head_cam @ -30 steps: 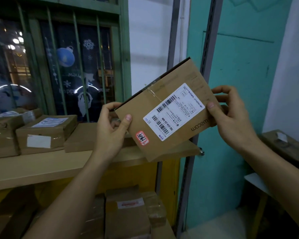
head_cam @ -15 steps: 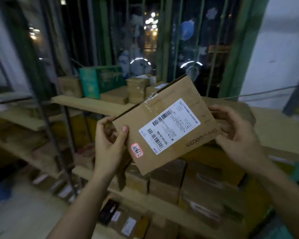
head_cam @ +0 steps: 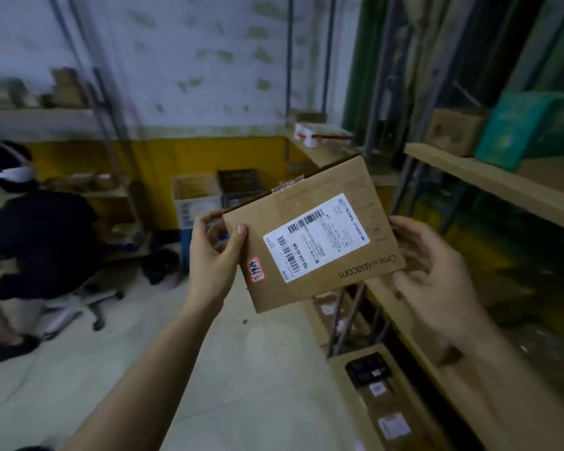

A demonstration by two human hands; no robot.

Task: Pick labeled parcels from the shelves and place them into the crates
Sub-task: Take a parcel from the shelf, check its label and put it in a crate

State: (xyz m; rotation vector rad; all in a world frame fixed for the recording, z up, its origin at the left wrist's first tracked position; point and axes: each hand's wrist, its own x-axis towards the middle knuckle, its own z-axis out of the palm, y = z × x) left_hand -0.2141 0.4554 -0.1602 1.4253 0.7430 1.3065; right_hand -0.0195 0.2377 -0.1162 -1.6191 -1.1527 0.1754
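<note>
I hold a flat brown cardboard parcel (head_cam: 310,242) at chest height, tilted, with a white barcode label and a small red sticker facing me. My left hand (head_cam: 214,255) grips its left edge, thumb on the front. At the parcel's right edge my right hand (head_cam: 433,268) is blurred, thumb at the upper corner and fingers curled under the lower corner. Far behind the parcel, against the yellow wall, a dark crate (head_cam: 240,182) sits next to an open box (head_cam: 194,193).
Wooden shelves (head_cam: 489,180) run along the right, holding a brown box (head_cam: 455,131) and a teal box (head_cam: 518,128), with labeled parcels (head_cam: 381,395) on the lower levels. At left a person in dark clothes (head_cam: 36,242) bends near a wheeled stool. Pale floor (head_cam: 251,369) lies ahead.
My view has swung left, from the window and shelves to the room's back wall, the crates and another person. The parcel stays in both hands at about the same height.
</note>
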